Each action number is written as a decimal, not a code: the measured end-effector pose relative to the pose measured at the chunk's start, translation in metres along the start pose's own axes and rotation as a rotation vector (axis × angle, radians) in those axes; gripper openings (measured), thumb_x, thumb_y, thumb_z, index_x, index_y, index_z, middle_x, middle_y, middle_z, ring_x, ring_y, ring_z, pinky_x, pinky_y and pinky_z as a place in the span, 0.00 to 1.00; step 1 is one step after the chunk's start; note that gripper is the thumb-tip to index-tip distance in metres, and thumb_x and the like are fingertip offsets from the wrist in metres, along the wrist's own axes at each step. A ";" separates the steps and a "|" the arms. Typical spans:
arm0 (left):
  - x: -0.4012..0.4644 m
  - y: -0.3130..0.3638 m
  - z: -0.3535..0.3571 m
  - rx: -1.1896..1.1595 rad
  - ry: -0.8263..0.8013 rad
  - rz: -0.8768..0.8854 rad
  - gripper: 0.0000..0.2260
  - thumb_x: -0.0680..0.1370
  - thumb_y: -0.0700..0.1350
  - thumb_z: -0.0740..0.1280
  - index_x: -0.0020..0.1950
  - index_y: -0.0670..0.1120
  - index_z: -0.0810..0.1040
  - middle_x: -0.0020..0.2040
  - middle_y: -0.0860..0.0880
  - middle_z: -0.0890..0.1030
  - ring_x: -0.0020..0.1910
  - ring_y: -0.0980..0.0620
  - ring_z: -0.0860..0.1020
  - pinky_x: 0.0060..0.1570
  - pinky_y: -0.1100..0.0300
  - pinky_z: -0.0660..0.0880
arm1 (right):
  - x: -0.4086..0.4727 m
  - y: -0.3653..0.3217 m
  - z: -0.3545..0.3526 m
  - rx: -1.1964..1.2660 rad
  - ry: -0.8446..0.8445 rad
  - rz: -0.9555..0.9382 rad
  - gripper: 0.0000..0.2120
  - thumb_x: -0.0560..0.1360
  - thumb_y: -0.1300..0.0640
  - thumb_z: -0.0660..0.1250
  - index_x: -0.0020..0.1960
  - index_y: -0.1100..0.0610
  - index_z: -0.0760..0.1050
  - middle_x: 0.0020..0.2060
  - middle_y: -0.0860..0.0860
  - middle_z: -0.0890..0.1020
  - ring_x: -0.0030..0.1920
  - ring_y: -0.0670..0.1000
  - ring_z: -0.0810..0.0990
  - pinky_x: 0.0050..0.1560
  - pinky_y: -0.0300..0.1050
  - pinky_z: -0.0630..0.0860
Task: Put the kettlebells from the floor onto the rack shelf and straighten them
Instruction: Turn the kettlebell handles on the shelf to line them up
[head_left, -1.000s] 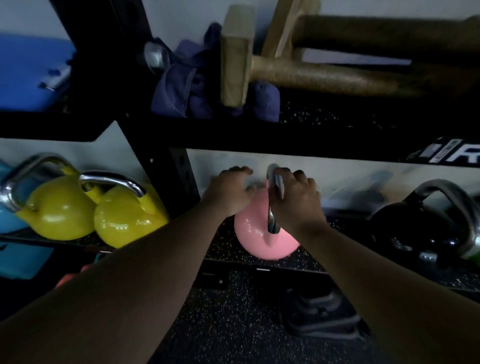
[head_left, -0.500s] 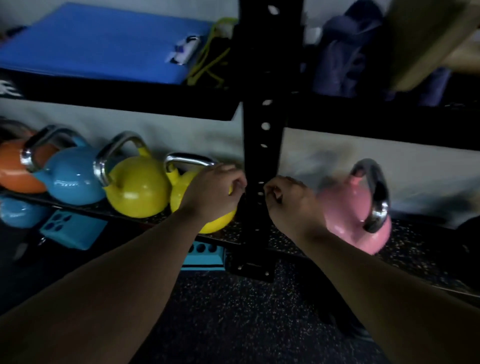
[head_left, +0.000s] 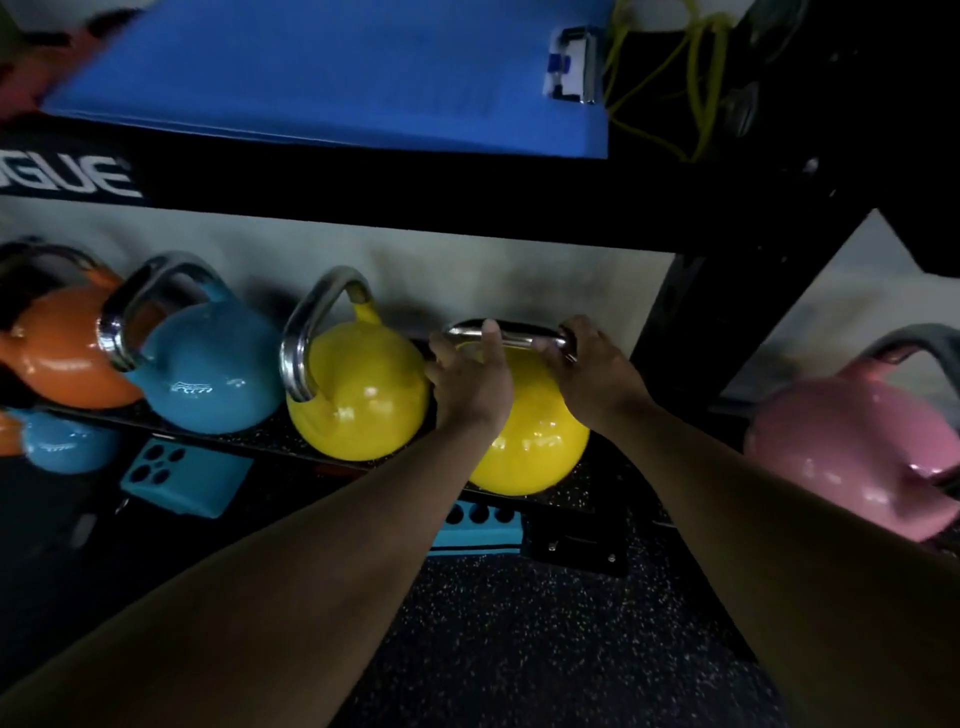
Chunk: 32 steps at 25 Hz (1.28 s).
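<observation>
1. i'm in the straightening step, not the lifting one: the right yellow kettlebell (head_left: 530, 441) already sits on the lower shelf (head_left: 613, 488), just left of the rack post (head_left: 691, 322).
2. my left hand (head_left: 470, 379) is curled around the left end of its steel handle (head_left: 511, 335), thumb up over the bar. my right hand (head_left: 597, 374) is clenched on the right end. so both hands grip the one handle.
3. that handle lies broadside to me, left to right. the other yellow kettlebell (head_left: 358, 395) beside it, and the blue kettlebell (head_left: 208, 369) and the orange kettlebell (head_left: 57, 358) further left, all show handles turned edge-on or angled. i judge the bell in my hands is the odd one out.
4. the two yellow bells look to be touching or nearly so behind my left hand; i can't tell which.
5. next move, as i read it: twist the handle so it matches the row, keeping the base on the shelf and not lifting. the bell is round-bottomed and heavy, so it should pivot in place, but it could roll into its neighbour.
6. the pink kettlebell (head_left: 852, 457) sits on the shelf past the post, handle angled too.
7. below the shelf a small blue bell (head_left: 62, 441) shows at far left; i can't tell if it rests on the floor (head_left: 545, 649). if so, some lifting is left.
</observation>
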<state>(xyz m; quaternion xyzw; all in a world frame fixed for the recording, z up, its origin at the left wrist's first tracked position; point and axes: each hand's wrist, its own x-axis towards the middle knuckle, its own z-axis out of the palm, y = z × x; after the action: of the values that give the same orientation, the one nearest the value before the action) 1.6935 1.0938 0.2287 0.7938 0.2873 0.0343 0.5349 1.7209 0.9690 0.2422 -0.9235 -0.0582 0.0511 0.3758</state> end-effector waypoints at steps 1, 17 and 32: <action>0.009 0.002 0.000 0.005 0.007 0.016 0.35 0.81 0.63 0.53 0.80 0.45 0.49 0.79 0.38 0.57 0.74 0.36 0.63 0.65 0.47 0.66 | -0.003 0.000 0.002 0.014 0.056 -0.002 0.21 0.78 0.44 0.62 0.63 0.58 0.71 0.57 0.61 0.79 0.57 0.62 0.77 0.51 0.47 0.72; 0.069 0.000 0.024 -0.171 -0.328 0.123 0.29 0.80 0.67 0.49 0.74 0.54 0.68 0.70 0.45 0.75 0.67 0.44 0.73 0.67 0.49 0.68 | -0.027 -0.022 0.049 0.913 0.168 0.263 0.19 0.83 0.46 0.52 0.71 0.43 0.69 0.58 0.53 0.80 0.48 0.51 0.78 0.29 0.27 0.71; 0.091 0.000 0.014 -0.239 -0.487 0.122 0.27 0.82 0.63 0.51 0.78 0.54 0.63 0.76 0.46 0.68 0.73 0.47 0.68 0.73 0.46 0.64 | -0.020 -0.043 0.077 1.136 0.214 0.232 0.20 0.84 0.52 0.51 0.75 0.46 0.62 0.68 0.47 0.72 0.50 0.31 0.78 0.42 0.27 0.75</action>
<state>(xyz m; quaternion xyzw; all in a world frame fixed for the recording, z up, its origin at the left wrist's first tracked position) 1.7738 1.1269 0.1994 0.7258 0.0959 -0.0915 0.6750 1.6874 1.0499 0.2184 -0.5778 0.1181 0.0216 0.8073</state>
